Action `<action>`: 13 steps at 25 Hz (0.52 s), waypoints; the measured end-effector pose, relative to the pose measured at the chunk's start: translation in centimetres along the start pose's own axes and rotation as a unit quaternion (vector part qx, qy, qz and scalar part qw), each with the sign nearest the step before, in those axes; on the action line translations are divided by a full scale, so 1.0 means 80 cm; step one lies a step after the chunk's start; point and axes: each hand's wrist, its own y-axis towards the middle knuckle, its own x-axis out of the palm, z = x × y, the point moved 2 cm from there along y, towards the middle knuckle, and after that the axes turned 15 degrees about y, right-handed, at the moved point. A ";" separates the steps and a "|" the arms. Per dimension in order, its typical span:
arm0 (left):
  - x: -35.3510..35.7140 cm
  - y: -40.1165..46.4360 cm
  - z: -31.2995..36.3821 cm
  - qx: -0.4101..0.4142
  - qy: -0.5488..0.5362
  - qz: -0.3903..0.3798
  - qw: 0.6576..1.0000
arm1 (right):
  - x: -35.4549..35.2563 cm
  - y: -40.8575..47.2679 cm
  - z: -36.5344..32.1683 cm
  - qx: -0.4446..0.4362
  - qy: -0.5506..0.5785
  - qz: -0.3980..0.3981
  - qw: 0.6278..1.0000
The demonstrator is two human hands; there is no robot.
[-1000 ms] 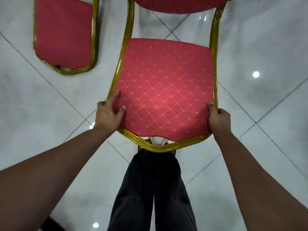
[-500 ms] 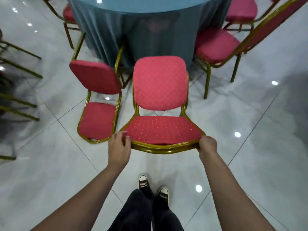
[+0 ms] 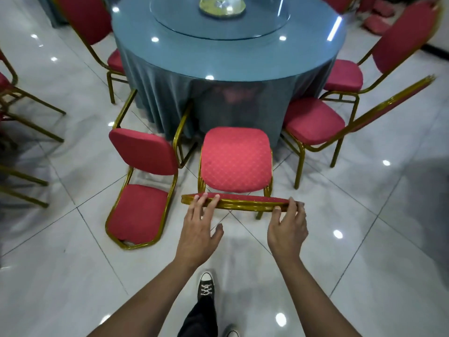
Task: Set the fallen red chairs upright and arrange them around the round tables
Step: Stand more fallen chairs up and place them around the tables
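Upright now, the red chair (image 3: 235,159), seat facing the round table (image 3: 228,59) and its blue cloth, gold frame planted on the white tiled floor (image 3: 364,239). Backrest top edge seen edge-on, nearest the camera. Left hand (image 3: 198,229) over the left end of that top rail, fingers straight and spread, fingertips (image 3: 204,196) resting on the rail, thumb off to the side — no curl round it, nothing gripped. Right hand (image 3: 288,229) at the right end, same story: fingers loosely extended, tips touching the rail, not clamped. Just beside on the left, a fallen chair (image 3: 143,186) lying on its back, legs in the air toward the table. To the right, two upright chairs (image 3: 313,122) tucked near the tablecloth. Glass turntable (image 3: 218,23) on the tabletop. Black sneaker (image 3: 206,287) below, between the forearms.
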 end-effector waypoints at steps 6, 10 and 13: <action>-0.031 0.151 -0.012 0.004 0.054 -0.127 0.990 | 0.017 0.119 -0.055 -0.036 -0.059 -0.100 0.993; -0.047 0.237 -0.014 0.003 0.054 -0.195 0.979 | 0.026 0.196 -0.088 -0.022 -0.078 -0.160 0.984; -0.043 0.262 -0.012 -0.006 0.065 -0.220 0.973 | 0.030 0.218 -0.097 -0.015 -0.074 -0.195 0.978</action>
